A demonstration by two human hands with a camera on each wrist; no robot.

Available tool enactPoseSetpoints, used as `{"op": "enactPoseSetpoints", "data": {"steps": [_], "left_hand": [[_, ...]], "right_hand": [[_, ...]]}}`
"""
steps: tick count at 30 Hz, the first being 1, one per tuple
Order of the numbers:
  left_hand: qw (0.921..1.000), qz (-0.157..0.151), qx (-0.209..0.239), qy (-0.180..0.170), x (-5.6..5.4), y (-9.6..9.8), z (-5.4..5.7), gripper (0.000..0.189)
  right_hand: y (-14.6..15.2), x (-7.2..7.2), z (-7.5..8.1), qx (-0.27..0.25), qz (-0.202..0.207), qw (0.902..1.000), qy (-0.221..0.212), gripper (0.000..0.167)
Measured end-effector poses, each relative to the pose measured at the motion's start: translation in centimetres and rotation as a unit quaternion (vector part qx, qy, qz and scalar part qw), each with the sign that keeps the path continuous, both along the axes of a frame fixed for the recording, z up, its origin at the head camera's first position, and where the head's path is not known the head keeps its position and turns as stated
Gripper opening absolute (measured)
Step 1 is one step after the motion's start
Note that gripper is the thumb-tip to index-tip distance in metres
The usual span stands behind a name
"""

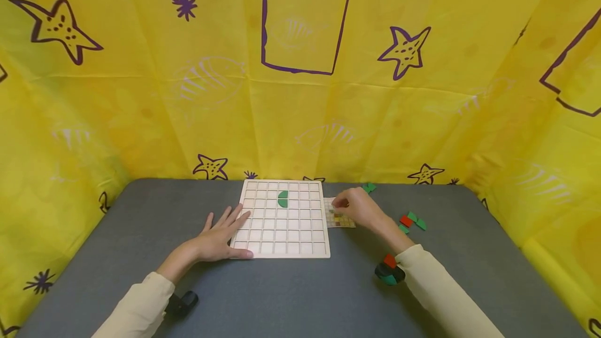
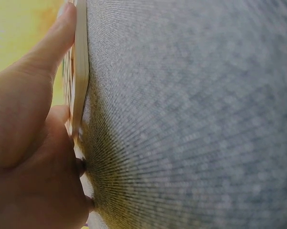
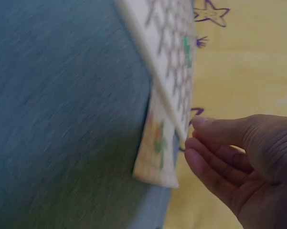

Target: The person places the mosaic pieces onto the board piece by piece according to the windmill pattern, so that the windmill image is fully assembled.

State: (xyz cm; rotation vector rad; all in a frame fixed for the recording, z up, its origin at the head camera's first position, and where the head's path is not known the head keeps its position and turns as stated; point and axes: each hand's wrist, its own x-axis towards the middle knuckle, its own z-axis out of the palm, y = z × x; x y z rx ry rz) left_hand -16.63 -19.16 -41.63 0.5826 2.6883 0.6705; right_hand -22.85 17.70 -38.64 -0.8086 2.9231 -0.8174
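Note:
A pale wooden grid board point(image 1: 281, 234) lies on the grey table, with two green quarter-round pieces point(image 1: 283, 203) together forming a half circle in its upper middle. My left hand point(image 1: 216, 239) rests along the board's left edge, fingers spread and thumb at the near corner. In the left wrist view that thumb lies against the board's rim point(image 2: 81, 62). Over a small printed card point(image 1: 346, 223), which pokes out from the board's right side, hovers my right hand point(image 1: 359, 208). Its fingers bend loosely towards the thumb, and nothing shows between them in the right wrist view.
Green pieces point(image 1: 369, 187) lie at the back, beyond the right hand. More green pieces point(image 1: 421, 224) and a red piece point(image 1: 406, 220) lie right of the right forearm. A black wrist camera point(image 1: 396, 274) is by the right cuff. A yellow patterned cloth point(image 1: 300, 108) stands behind the table.

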Motion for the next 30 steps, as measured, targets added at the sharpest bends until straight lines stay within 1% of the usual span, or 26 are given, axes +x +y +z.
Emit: {"op": "enactPoseSetpoints", "data": {"steps": [3, 6, 9, 15, 20, 23, 27, 30], "left_hand": [[1.0, -0.001, 0.003, 0.001, 0.1, 0.0, 0.1, 0.105], [0.9999, -0.003, 0.01, 0.002, 0.1, 0.0, 0.1, 0.105], [1.0, -0.003, 0.008, 0.0, 0.1, 0.0, 0.2, 0.105], [1.0, 0.0, 0.0, -0.004, 0.0, 0.0, 0.2, 0.106], [1.0, -0.001, 0.0, -0.003, 0.0, -0.1, 0.2, 0.106], [1.0, -0.002, 0.005, -0.001, -0.1, -0.3, -0.1, 0.107], [1.0, 0.001, -0.007, 0.004, -0.4, -0.6, -1.1, 0.11], [0.9999, 0.003, -0.01, 0.012, -0.8, -0.8, -1.9, 0.111]], "right_hand": [[0.9, 0.1, -0.3, 0.006, 0.013, 0.9999, 0.008, 0.012], [1.8, 0.2, -0.3, 0.005, 0.01, 0.9999, 0.002, 0.012], [2.7, 0.3, -0.3, 0.016, 0.017, 0.9997, 0.006, 0.013], [5.0, 1.3, 0.0, 0.044, 0.041, 0.9982, 0.009, 0.016], [6.7, 2.1, 0.1, 0.061, 0.037, 0.9975, -0.002, 0.022], [7.5, 2.3, 0.2, 0.078, 0.042, 0.9961, -0.008, 0.026], [8.5, 2.5, 0.5, 0.094, 0.058, 0.9939, -0.002, 0.027], [9.2, 2.8, 0.6, 0.094, 0.068, 0.9932, -0.002, 0.028]]}}
